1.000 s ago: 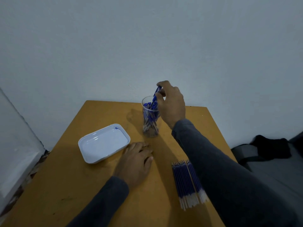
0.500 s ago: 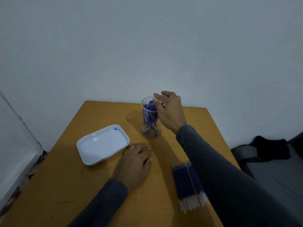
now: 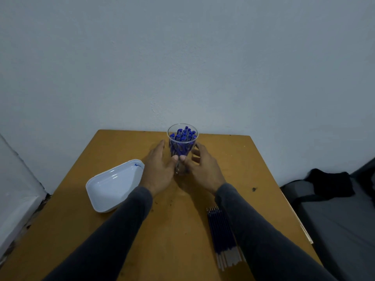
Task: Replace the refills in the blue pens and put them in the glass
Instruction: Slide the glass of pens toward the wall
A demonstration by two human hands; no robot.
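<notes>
Head view shows two thumbs meeting on the near side of the glass [image 3: 182, 151], low on its wall. The left hand [image 3: 160, 169] comes in from about 8 o'clock of the glass, and its fingers [image 3: 161, 146] reach up along the left wall, fairly straight, with the thumb bent in to touch the glass. The right hand [image 3: 203, 169] comes in from about 4 o'clock, and its fingers [image 3: 195, 153] curl round the right wall. So both hands cup the glass between them, one on each side, and neither hand is clearly nearer. The glass stands upright near the far edge of the table [image 3: 223, 159], at about 12 o'clock from the person, so its long way runs straight up. The blue pens [image 3: 183, 134] stand packed inside it, caps up, and they poke just above the rim. I think any coming move turns on keeping the glass straight up, so the pens do not tip out. The white tray [image 3: 113, 185] lies at about 8 o'clock of the glass, beside the left wrist, and only a small blue mark shows in its far corner. The refills [image 3: 222, 236] lie in a neat row at about 5 o'clock, close to the right sleeve, well apart from the glass, pointing toward and away from the person.
</notes>
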